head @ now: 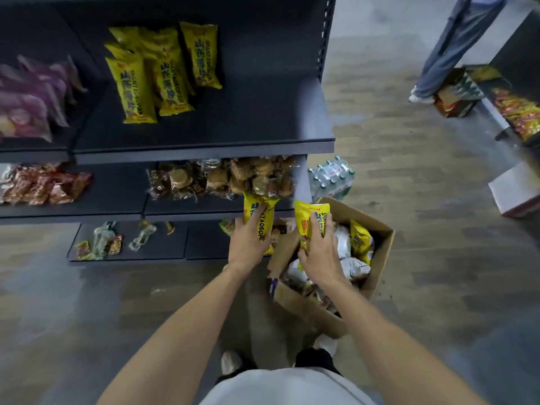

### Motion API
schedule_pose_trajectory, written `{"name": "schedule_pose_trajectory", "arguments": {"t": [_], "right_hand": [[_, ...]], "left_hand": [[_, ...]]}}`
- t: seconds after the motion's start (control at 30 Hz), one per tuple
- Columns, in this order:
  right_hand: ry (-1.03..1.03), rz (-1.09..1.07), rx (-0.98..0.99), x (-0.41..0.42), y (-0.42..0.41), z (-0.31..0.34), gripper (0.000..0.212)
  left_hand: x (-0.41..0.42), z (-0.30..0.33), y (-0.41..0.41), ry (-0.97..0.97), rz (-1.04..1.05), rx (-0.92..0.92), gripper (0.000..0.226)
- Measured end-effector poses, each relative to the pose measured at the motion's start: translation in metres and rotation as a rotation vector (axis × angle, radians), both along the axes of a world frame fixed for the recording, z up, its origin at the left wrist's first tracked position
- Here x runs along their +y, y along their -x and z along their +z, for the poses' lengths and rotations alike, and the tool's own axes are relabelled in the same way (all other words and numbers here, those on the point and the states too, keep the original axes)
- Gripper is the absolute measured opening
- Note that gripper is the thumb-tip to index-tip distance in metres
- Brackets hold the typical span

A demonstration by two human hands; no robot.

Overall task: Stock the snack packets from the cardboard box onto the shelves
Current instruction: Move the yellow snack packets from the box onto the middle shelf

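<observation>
Dark metal shelves | hands: left, right each grip glossy yellow packet (crinkly) | cardboard box

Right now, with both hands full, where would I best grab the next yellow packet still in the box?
Probably its upper end, coming from above: the yellow packet stands tilted against the far wall of the box, top exposed, lower part buried among white packets.

Even, soft indoor light, no hard shadows. Wide-angle bending at edges; shelves lean. Purple packets left of them smeared by blur.
</observation>
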State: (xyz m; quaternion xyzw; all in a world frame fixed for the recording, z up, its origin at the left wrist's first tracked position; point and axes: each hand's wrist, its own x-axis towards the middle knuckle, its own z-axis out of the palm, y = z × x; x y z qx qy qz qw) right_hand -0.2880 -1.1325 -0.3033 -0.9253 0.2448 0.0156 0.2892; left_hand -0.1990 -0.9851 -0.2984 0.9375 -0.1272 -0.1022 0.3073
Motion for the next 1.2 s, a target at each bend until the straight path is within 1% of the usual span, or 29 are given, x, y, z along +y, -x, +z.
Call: {"name": "schedule_pose_trajectory", "arguments": {"t": [0.07,0.3,0.5,0.73,0.87,0.97,1.07,1.2], "right_hand": [[-0.002,0.025,-0.033,0.035,-0.011,0.004,0.082],[0.007,0.156,-0.117,0.148,-0.062,0.031,0.087],[0.037,0.249,-0.236,0.198,-0.12,0.063,0.087],[0.098,0.292,-0.346,0.211,-0.187,0.103,0.088],[0.056,0.32,-0.359,0.206,-0.236,0.112,0.088],[0.041,0.327,-0.369,0.201,-0.274,0.116,0.089],[0.02,0.31,-0.374,0.194,-0.312,0.117,0.087],[0.065,0.29,-0.388,0.186,-0.356,0.114,0.087]], "left_hand": [[0.037,0.005,-0.008,0.009,0.016,-0.015,0.071],[0.157,0.033,-0.042,0.049,0.097,-0.111,0.074],[0.214,0.062,-0.074,0.112,0.202,-0.18,0.073],[0.218,0.095,-0.126,0.154,0.251,-0.243,0.07],[0.21,0.112,-0.168,0.15,0.238,-0.289,0.072],[0.205,0.121,-0.205,0.17,0.233,-0.283,0.078],[0.2,0.125,-0.24,0.119,0.245,-0.31,0.078],[0.193,0.123,-0.283,0.079,0.271,-0.338,0.069]]}}
